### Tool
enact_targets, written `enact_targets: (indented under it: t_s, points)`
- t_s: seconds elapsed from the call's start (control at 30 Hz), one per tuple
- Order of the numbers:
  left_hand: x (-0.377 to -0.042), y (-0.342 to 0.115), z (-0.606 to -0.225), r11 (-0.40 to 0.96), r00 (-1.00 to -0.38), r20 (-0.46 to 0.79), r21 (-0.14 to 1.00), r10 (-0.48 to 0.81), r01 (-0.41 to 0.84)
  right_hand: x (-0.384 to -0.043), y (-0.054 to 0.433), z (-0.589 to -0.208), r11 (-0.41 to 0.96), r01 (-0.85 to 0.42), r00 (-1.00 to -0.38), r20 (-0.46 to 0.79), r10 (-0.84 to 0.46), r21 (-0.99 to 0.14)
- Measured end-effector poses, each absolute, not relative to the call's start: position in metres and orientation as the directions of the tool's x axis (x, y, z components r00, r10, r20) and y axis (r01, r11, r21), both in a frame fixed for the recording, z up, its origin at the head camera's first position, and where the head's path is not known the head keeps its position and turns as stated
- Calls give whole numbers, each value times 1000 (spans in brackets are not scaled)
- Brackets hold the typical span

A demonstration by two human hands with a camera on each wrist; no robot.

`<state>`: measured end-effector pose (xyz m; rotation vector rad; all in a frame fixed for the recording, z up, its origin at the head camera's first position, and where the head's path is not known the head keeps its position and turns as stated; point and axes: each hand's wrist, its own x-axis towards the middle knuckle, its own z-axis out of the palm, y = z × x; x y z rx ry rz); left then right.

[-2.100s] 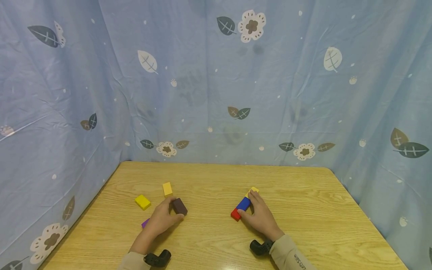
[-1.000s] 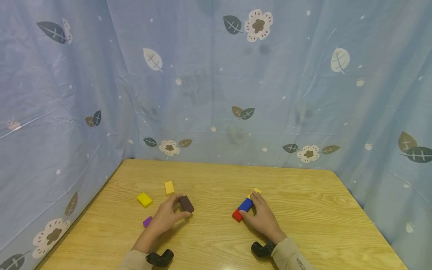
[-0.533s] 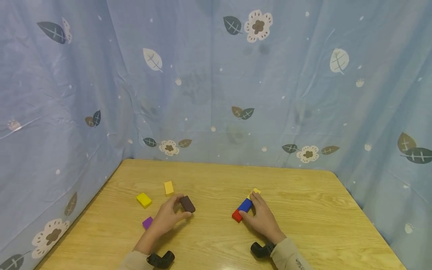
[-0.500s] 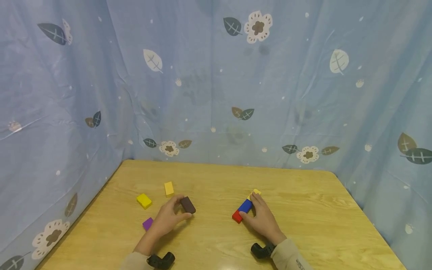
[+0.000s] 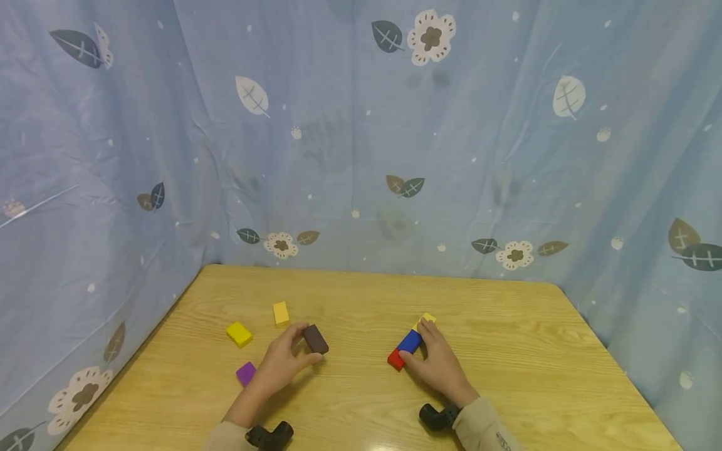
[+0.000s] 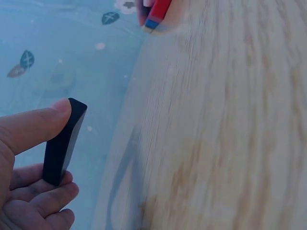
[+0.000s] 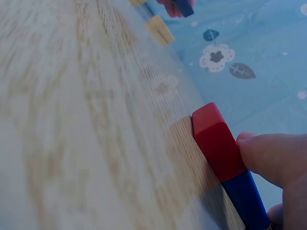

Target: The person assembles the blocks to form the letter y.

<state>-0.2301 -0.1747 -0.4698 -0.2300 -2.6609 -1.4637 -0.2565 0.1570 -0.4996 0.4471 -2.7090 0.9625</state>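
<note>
A pale-blue curtain (image 5: 350, 150) is hanging from nine o'clock through twelve to three, printed flowers (image 5: 431, 37) and leaves (image 5: 568, 97) dotting it. At six o'clock, a wooden table (image 5: 507, 351) is showing its grain and catching a small glint of light (image 5: 380, 447).

Beyond the blue block (image 5: 408, 342), we see the yellow block (image 5: 430, 317) only partly, b/c R hand (image 5: 440, 367) covers the rest. Below the blue block, sleeve lettering (image 5: 503, 441) is too small to read. In L wrist view, red block (image 6: 160, 9) beside the blue block is cut off by top edge.
</note>
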Motion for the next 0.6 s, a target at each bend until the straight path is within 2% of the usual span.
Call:
enact_targets:
  t_s: [0.6]
  points:
    - [-230,-163,-461,533,-979,195,822,65,199,-258,159,-500,745,-344,-935,285,-212,-572]
